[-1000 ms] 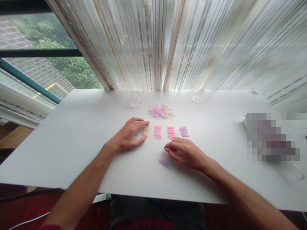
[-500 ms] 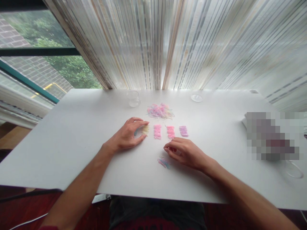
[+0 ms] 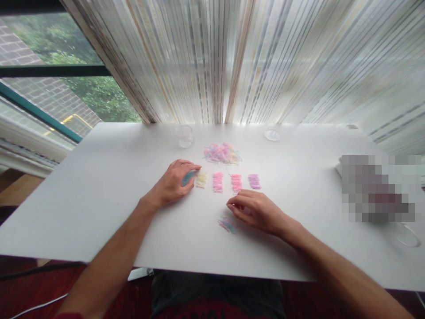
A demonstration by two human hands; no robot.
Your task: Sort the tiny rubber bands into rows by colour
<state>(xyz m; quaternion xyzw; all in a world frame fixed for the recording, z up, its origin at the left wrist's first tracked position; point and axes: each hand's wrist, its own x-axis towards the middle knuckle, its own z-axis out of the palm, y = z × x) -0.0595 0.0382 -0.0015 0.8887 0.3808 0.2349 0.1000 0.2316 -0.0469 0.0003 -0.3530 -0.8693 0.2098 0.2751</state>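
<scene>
My left hand (image 3: 175,180) is around a blue group of small thin pieces (image 3: 187,178), its thumb and fingers apart at either side. Whether it touches them I cannot tell. To the right, similar pieces lie in neat groups: yellow (image 3: 201,180), pink (image 3: 218,182), a deeper pink (image 3: 236,182) and purple (image 3: 254,181). Just below the deeper pink group, my right hand (image 3: 254,210) rests with curled fingers and its fingertips close together; anything within them is hidden. A small loose heap of mixed pink and blue pieces (image 3: 227,224) lies below its fingertips.
A larger tangled pastel pile (image 3: 222,153) lies behind the groups on the white table (image 3: 99,195). Farther back are a clear round container (image 3: 185,136) and a clear lid (image 3: 272,135). A blurred-out object (image 3: 375,190) sits at the right. A striped curtain (image 3: 199,62) hangs along the back edge.
My left hand has shifted slightly left, from around the yellow group to around the blue one, leaving the yellow uncovered. My right hand has stayed in place.
</scene>
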